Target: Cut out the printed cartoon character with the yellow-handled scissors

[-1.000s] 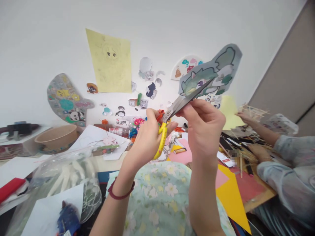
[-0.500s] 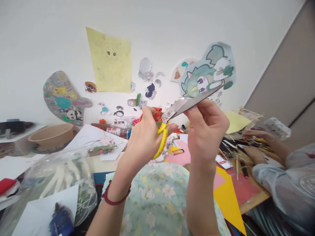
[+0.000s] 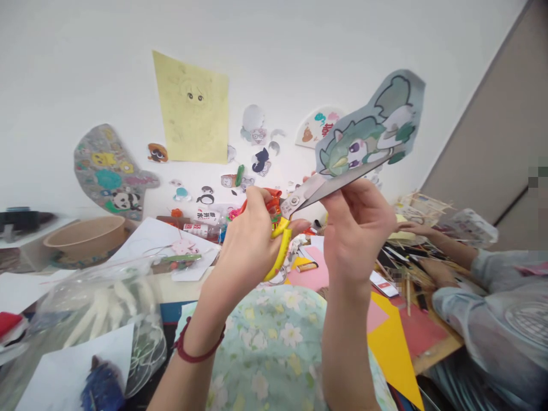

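Note:
My left hand (image 3: 250,242) is wrapped round the orange and yellow handles of a pair of scissors (image 3: 295,202), whose blades point up to the right. Between thumb and fingers, my right hand (image 3: 359,222) pinches the lower edge of a paper cutout (image 3: 368,131) that shows a green and white cartoon animal. The long blades lie along the cutout's lower edge, just above my right fingers. The cutout is tilted, with its far end raised at the upper right. A dark red band circles my left wrist.
A yellow drawing (image 3: 192,108) and small stickers are on the wall. At left stand a brown bowl (image 3: 85,237) and a clear plastic bag (image 3: 103,314). Coloured paper (image 3: 394,348) lies at right, near another person's arms (image 3: 454,251). A blue object (image 3: 103,385) rests on white paper.
The cutout has turned a little and its upper end has moved right. The scissor blades look closer together. At right, the other person's far hand has shifted left onto the yellow paper.

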Demonstrator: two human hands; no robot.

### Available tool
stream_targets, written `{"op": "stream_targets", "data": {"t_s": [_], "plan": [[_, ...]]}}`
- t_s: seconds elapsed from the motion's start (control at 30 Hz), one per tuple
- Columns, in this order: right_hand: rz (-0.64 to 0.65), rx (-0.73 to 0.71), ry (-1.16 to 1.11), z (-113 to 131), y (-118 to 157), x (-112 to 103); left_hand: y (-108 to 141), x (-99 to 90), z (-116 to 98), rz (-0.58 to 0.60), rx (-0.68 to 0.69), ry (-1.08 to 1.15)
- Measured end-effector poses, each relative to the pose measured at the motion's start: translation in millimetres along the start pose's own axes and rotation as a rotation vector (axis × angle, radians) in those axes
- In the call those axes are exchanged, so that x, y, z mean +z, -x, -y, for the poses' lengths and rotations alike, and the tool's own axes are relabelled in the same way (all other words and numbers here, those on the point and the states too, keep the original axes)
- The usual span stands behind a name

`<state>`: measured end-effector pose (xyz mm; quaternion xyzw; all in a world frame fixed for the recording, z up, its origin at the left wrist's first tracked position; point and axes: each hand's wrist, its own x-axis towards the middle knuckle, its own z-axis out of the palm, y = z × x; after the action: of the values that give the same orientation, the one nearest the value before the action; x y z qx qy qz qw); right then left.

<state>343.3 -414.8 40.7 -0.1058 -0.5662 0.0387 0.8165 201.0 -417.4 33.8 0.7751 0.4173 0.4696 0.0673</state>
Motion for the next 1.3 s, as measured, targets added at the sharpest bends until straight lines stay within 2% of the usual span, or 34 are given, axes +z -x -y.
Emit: {"op": "stream_targets", "data": {"t_s": [0.27, 0.53, 0.73, 1.0, 1.3], "plan": [[0.027, -0.037, 0.023, 5, -2, -1, 1, -0.1, 1, 0.009, 0.042, 0.027], [0.072, -0.025, 0.033, 12, -5, -8, 2, -2.3, 3, -0.022, 0.094, -0.034], [0.092, 0.02, 0.064, 18, -7, -15, 4, -3.8, 1, -0.017, 0.113, -0.076], [0.136, 0.011, 0.061, 20, -10, -24, 3, -5.7, -4, 0.011, 0.11, -0.152], [0.142, 0.007, 0.171, 24, -11, -30, 6, -7.5, -7, 0.0, 0.154, -0.181]]}}
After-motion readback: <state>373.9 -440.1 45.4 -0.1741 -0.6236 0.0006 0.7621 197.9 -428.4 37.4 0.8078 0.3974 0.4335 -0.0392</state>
